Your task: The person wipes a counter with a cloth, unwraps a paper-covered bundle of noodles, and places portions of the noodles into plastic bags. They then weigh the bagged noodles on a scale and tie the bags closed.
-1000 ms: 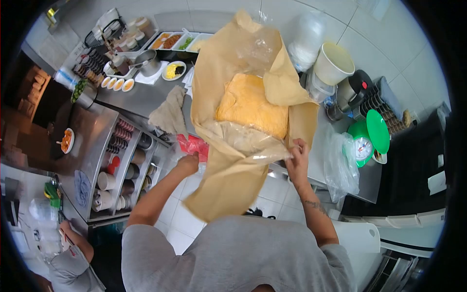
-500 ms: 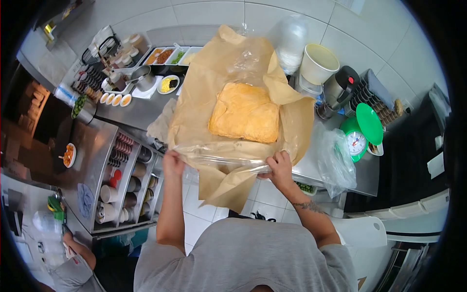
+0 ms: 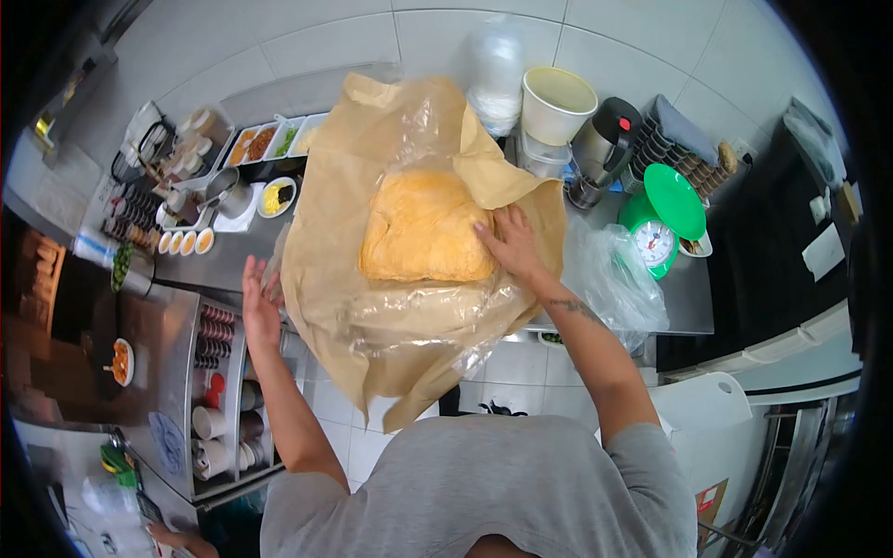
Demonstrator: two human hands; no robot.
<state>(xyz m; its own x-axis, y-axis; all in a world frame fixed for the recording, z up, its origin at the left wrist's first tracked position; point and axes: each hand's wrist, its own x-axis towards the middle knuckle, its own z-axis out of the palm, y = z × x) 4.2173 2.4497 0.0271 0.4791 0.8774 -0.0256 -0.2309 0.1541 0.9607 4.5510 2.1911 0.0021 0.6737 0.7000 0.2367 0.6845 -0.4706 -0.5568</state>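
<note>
A thick orange-yellow slab of food, roughly square with folds on its surface, lies on a large sheet of brown paper. Clear plastic film spreads over the paper around it. My right hand rests with fingers apart at the slab's right edge, thumb against its side. By the paper's left edge, my left hand is raised, empty, its fingers spread. The front of the paper hangs down over the counter edge.
A green kitchen scale and a clear plastic bag stand right on the steel counter. Behind are a white tub and a steel jug. Food trays and an egg dish sit left. Another person's arm shows lower left.
Both hands have let go of the front edge of the paper and film, which now droops. My right hand moved up to the slab; my left hand moved left, off the paper.
</note>
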